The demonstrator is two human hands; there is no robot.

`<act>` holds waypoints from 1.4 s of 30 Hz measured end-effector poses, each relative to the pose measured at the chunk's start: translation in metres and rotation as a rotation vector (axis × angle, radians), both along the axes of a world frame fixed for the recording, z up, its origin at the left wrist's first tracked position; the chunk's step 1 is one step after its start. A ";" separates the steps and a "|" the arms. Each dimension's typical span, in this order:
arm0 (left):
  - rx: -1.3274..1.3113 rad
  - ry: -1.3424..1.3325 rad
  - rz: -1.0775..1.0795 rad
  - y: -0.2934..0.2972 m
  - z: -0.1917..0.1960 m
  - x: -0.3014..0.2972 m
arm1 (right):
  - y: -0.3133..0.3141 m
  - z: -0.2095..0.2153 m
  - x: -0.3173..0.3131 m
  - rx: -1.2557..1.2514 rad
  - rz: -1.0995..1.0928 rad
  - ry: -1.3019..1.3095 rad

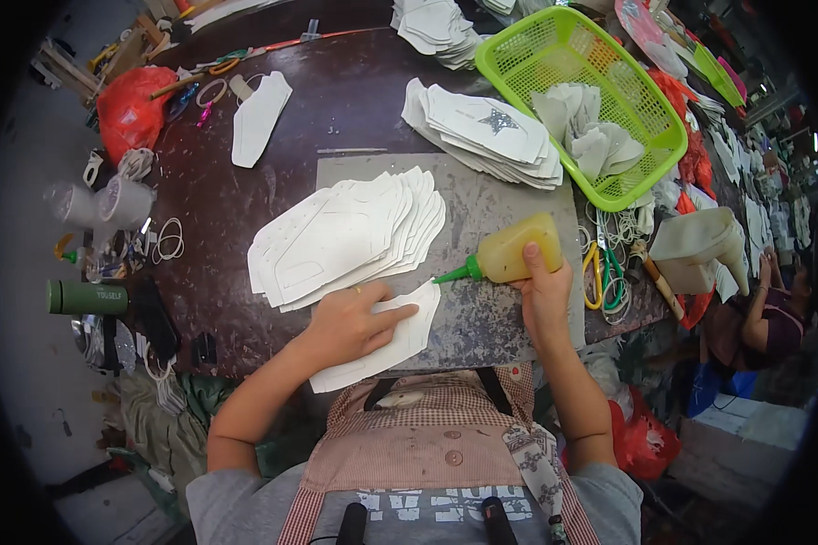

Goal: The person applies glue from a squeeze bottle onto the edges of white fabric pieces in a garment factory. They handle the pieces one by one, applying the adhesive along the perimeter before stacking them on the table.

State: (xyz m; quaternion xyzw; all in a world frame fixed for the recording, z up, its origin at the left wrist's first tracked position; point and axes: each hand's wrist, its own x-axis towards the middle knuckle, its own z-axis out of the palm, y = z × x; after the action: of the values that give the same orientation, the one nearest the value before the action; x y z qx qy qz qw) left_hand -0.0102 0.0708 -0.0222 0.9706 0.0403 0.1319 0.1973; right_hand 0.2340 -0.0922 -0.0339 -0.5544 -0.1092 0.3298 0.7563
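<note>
While the left hand (359, 322) presses on a white piece (398, 345), index finger extended, other fingers bent and not gripping, the right hand (545, 286) is wrapped around a squeeze bottle (509, 250). The bottle has a yellow body and a green cap tapering to a narrow nozzle. It lies nearly level, nozzle pointing left, with the tip at the piece's upper right corner; contact cannot be confirmed. The piece is thin, flat and angular, with faint lines on its surface. It is located at the near edge of the table (336, 100), partly over a gray board (509, 322). Just beyond it sits a fanned stack of similar white pieces (336, 245).
</note>
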 end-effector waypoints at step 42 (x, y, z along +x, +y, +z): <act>-0.009 -0.066 -0.011 -0.001 -0.006 -0.001 | -0.051 0.000 -0.050 -0.105 0.024 -0.122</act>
State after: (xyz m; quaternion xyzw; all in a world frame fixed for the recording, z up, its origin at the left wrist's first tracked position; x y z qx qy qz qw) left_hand -0.0108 0.0702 -0.0283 0.9651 0.0290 0.1625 0.2034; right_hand 0.1843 -0.1433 -0.0344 -0.6112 -0.1440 0.3096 0.7140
